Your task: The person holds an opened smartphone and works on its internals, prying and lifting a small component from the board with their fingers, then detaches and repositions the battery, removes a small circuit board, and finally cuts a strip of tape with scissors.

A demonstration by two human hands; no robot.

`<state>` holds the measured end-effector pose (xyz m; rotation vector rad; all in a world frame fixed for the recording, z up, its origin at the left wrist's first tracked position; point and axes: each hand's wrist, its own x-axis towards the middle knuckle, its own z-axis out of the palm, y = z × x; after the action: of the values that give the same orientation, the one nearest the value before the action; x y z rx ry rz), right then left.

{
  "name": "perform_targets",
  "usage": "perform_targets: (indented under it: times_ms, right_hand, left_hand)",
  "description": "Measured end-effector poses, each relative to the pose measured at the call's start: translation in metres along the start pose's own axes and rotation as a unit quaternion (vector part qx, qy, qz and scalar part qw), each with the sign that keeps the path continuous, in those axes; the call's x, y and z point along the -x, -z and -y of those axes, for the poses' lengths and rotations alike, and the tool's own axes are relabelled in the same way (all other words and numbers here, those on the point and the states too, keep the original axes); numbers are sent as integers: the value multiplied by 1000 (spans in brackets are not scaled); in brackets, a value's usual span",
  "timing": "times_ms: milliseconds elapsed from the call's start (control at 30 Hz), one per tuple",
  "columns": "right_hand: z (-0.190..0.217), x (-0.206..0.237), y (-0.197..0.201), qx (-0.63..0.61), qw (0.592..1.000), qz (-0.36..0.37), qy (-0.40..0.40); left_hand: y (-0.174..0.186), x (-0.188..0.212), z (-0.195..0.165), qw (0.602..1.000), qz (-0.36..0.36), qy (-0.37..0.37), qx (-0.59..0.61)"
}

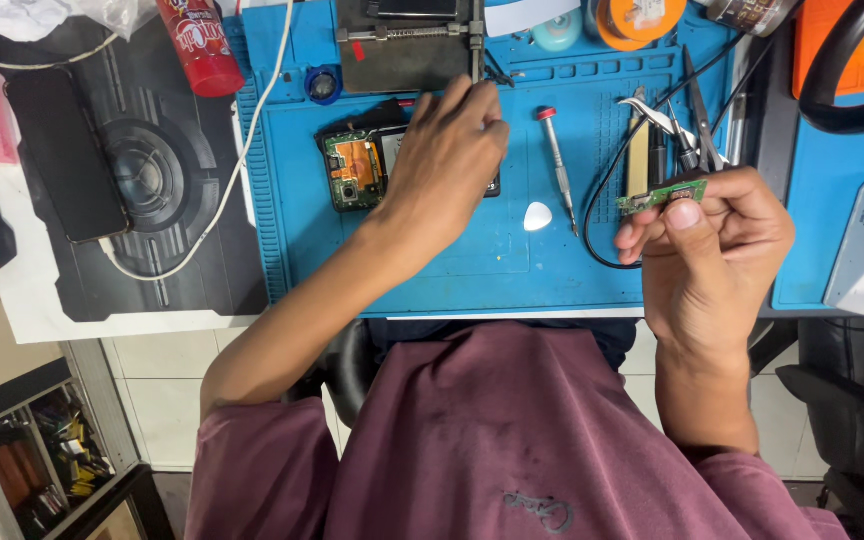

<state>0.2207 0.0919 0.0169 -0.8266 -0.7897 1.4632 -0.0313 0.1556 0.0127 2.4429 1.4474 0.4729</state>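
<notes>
Pinched between my right hand [717, 245] fingers, one small green board [662, 195] is already out, while at ten o'clock my left hand [447, 160] presses curled fingers on the opened phone [357, 170], not yet reassembled.

Bright, even light falls from above onto the blue silicone work mat [472, 260], leaving only soft, short shadows under the left hand [442, 160] and right hand [717, 245]. A mild sheen shows on the glossy black phone [67, 155] at the left. The centre is sharp; the corners bend slightly, and the dim shelf at lower left is perhaps out of focus.
</notes>
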Motion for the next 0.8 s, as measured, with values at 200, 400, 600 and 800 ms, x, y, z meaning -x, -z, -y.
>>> perform_targets:
  times_ms: [200,400,600,800]
  right_hand:
    - [-2,0,1,2,1000,2,1]
    - [-2,0,0,5,1000,-5,-2]
    - [-2,0,0,10,1000,-4,3]
    - [-4,-1,-2,12,1000,1,6]
  left_hand:
    - [-3,-10,7,998,-17,-59,-4]
    - [-4,-20,17,993,48,-73,77]
    - [0,-19,28,995,11,-97,10]
    - [6,-17,43,994,-13,-85,61]
